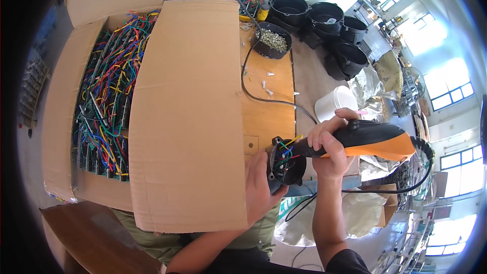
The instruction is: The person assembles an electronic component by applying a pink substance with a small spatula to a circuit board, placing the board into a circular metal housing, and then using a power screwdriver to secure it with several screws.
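With our left hand gripping the black housing at the bench's near edge, we should keep it steady and angle the tool, grasped in our right hand, clear of the wires. Left to right, the carton flap hides our left forearm, the cord crosses the bench, and the bucket stands beyond.

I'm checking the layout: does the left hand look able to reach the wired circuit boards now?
Probably not directly: the left hand grips the black housing, and the carton flap separates it from the wired circuit boards.
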The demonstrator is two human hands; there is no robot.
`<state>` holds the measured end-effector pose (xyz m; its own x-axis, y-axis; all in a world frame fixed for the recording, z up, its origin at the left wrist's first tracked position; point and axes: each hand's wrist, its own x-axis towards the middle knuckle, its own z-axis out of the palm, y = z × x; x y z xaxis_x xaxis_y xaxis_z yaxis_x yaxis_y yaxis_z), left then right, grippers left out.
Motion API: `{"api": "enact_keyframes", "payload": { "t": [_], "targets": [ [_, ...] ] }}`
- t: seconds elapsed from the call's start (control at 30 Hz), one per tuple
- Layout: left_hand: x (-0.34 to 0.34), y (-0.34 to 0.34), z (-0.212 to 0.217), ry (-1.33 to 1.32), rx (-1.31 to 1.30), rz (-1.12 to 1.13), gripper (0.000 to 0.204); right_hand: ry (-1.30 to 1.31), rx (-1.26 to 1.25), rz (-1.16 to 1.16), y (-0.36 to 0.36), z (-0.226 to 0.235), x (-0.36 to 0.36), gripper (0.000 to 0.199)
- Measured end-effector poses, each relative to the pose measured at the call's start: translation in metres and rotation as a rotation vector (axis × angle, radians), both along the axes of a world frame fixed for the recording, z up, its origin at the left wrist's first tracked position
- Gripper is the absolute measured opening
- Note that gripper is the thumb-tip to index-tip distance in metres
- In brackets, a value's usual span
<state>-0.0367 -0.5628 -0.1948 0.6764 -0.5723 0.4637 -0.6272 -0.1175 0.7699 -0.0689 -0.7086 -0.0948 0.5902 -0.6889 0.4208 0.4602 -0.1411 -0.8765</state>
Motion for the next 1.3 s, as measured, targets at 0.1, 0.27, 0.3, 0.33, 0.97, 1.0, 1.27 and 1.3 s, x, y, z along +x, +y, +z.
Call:
{"api": "enact_keyframes", "payload": {
  "t": [0.1, 0.27, 0.3, 0.33, 0.97, 1.0, 1.27, 1.3],
  "targets": [
    [0.0, 0.001, 0.001, -0.002, -0.009, -0.007, 0.091, -0.026, 0.062, 0.053, -0.003, -0.011, 0.004, 0.051],
    [0.002, 0.003, 0.002, 0.0, -0.006, -0.028, 0.091, 0.014, 0.085, 0.059, -0.005, -0.016, 0.005, 0.051],
    [0.002, 0.003, 0.002, 0.01, -0.001, -0.035, 0.091, 0.015, 0.086, 0.061, -0.005, -0.016, 0.005, 0.051],
    [0.003, 0.004, 0.002, -0.006, 0.008, -0.038, 0.091, 0.033, 0.102, 0.063, -0.005, -0.017, 0.006, 0.051],
    [0.003, 0.006, 0.004, -0.032, 0.034, -0.038, 0.093, -0.033, 0.064, 0.099, -0.01, -0.024, 0.005, 0.05],
    [0.003, 0.005, 0.004, -0.034, 0.031, -0.036, 0.093, -0.032, 0.078, 0.096, -0.011, -0.024, 0.005, 0.049],
    [0.003, 0.007, 0.003, -0.042, 0.038, -0.036, 0.093, -0.025, 0.027, 0.52, -0.032, -0.023, 0.011, 0.035],
    [0.003, 0.008, 0.003, -0.038, 0.037, -0.039, 0.093, -0.028, -0.003, 0.511, -0.032, -0.024, 0.011, 0.036]
  ]
}}
